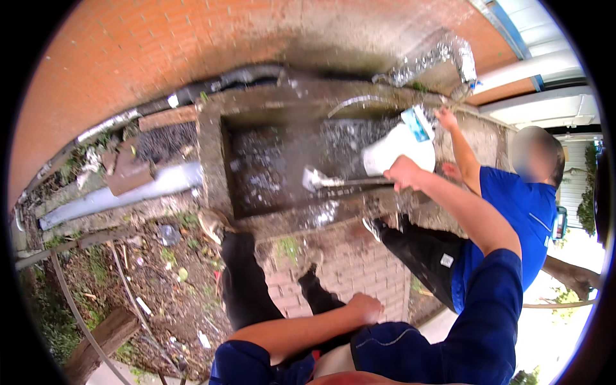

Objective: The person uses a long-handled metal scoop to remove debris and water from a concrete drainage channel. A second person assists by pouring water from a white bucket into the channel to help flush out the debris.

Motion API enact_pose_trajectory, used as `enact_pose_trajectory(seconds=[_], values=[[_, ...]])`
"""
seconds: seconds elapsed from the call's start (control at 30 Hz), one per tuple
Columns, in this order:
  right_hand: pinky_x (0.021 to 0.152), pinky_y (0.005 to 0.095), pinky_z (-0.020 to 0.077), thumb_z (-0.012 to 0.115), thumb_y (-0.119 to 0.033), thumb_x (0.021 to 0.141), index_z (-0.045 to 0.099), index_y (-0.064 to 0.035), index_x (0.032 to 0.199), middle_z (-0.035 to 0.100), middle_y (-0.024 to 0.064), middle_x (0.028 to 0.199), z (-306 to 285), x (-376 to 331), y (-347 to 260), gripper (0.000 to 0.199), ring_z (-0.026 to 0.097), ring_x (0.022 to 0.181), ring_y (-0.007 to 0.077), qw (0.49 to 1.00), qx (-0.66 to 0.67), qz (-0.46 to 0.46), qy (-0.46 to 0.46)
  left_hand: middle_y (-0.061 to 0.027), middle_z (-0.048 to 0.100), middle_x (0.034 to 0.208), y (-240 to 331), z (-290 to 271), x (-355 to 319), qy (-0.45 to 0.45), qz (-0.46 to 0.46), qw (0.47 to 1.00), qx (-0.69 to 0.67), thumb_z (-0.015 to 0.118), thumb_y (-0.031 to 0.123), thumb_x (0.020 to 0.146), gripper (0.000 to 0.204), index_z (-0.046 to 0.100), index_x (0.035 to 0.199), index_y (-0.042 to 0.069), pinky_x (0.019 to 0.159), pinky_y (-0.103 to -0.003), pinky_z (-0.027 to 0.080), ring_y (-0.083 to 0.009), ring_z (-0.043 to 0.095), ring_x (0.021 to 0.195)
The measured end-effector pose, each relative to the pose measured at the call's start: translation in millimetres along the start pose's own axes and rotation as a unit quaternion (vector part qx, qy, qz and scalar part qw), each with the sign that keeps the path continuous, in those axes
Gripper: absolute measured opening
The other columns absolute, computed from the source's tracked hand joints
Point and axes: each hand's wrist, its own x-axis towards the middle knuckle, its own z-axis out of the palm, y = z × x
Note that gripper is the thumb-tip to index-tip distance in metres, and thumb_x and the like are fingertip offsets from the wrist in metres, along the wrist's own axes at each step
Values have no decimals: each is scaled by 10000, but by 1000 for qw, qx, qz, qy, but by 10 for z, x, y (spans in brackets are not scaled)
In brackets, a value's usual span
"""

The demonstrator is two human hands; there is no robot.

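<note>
— Which step does the person seem to be in?

— Scooping, by the look of it. The right hand is clamped round the near end of a long metal trowel, whose pale blade sits well out beyond the grip, low inside the concrete pit. The left hand is closed on nothing; it rests loosely curled on the person's own dark trouser leg, far back from the working grip.

— And the bucket?

— The white plastic bucket is tilted just above and beyond the right grip, almost touching it. A co-worker in a blue shirt holds it, one raised hand at its rim. Whether the trowel is touching the bucket cannot be told.

— What would the next move call for?

— Probably a steady wrist: keeping the blade level so the wet stuff does not slide off, and keeping clear of the co-worker's arm, which crosses close beside the grip.

— Materials?

— The pit is rough grey concrete, square-cornered, its floor dark, wet and glistening with gravelly muck. Behind it runs a red brick wall with a crinkled silver foil duct hanging down to the far right of the grip. To the left lie a smooth grey pipe and soil with weeds; pinkish brick paving sits below the grip.
</note>
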Motion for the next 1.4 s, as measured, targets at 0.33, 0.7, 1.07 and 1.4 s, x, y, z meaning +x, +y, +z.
enact_pose_trajectory(seconds=[0.33,0.7,1.07,1.4], values=[[619,362,591,577,-293,863,693,20,643,719,119,633,12,-220,-256,400,675,519,268,978,-157,-135,17,-264,709,963,51,-697,-152,-59,-18,998,8,363,301,1036,452,672,973,-21,788,-552,546,-457,686,900],[619,366,585,615,-320,870,687,37,632,712,133,626,150,-127,-232,435,675,521,261,979,-142,-145,22,-261,686,990,-327,-254,57,-113,63,990,51,509,281,950,341,582,1098,-16,769,-549,541,-469,669,919],[735,330,593,629,-325,865,688,7,599,702,116,594,180,-121,-419,429,736,633,241,975,-149,-165,25,-278,672,989,-240,-284,-154,-122,73,989,51,550,258,930,337,574,1108,-27,780,-553,541,-473,668,921],[657,374,603,605,-282,871,668,72,595,680,154,572,384,-204,-188,453,699,544,289,974,-134,-183,18,-199,734,952,4,-332,-315,-57,60,994,75,559,167,880,228,718,915,7,696,-506,586,-383,724,873]])
